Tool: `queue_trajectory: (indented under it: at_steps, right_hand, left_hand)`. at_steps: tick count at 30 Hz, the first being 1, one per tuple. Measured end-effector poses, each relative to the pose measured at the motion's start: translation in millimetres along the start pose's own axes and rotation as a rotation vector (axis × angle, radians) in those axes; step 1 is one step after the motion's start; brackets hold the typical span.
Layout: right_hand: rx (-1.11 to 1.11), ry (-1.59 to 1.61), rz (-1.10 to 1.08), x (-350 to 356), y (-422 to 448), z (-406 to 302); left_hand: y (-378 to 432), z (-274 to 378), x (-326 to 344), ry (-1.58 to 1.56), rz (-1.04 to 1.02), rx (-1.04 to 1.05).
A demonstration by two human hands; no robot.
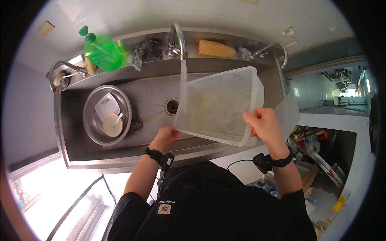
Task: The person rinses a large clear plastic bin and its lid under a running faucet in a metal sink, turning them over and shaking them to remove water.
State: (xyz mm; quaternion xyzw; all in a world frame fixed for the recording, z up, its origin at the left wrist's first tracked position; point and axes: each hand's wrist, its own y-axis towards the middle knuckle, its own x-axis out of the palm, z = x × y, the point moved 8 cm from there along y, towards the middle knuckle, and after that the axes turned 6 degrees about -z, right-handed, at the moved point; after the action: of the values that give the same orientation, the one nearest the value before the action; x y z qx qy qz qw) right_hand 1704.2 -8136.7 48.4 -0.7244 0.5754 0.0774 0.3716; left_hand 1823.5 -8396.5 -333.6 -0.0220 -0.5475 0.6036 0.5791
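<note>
Both hands hold a translucent plastic bin (223, 105) tilted over the right part of a stainless steel sink (144, 87). My left hand (166, 137) pinches its lower left corner, and my right hand (264, 123) grips the rim at its right end. Water runs from the middle faucet (179, 39) down at the bin's left edge, close to the drain (172, 106). Some yellowish residue shows inside the bin. At the sink's left, a metal basin (87, 120) contains a white dish (107, 105) and a bowl (110, 132) with a white spoon (118, 119).
Along the back ledge are a green soap bottle (104, 52), dark scouring mesh (152, 49), a loofah (216, 49) and a crumpled grey cloth (243, 53). Faucets stand at the left (60, 64) and right (274, 46). A translucent panel (288, 113) leans beyond my right hand.
</note>
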Motion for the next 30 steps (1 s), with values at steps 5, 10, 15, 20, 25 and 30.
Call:
queue_trajectory:
  at_steps: [5,10,15,20,25,30]
  right_hand:
    - [-0.114,-0.106,-0.018,7,10,-23]
    - [-0.185,-0.237,-0.088,32,33,-65]
    - [0.044,-0.207,-0.218,33,78,-82]
    - [0.18,-0.184,-0.335,47,111,-84]
    - [0.282,-0.162,-0.399,53,132,-94]
    - [0.3,-0.184,-0.383,60,130,-121]
  left_hand:
    - [14,-17,8,0.013,-0.112,0.013]
    - [19,-25,-1,0.114,-0.221,0.219]
    - [8,-28,-18,-0.014,-0.025,-0.12]
    - [-16,-10,-39,0.261,-0.005,-0.123]
    - [-42,16,-22,0.457,-0.059,-0.085]
    - [-48,23,-8,0.477,-0.09,-0.13]
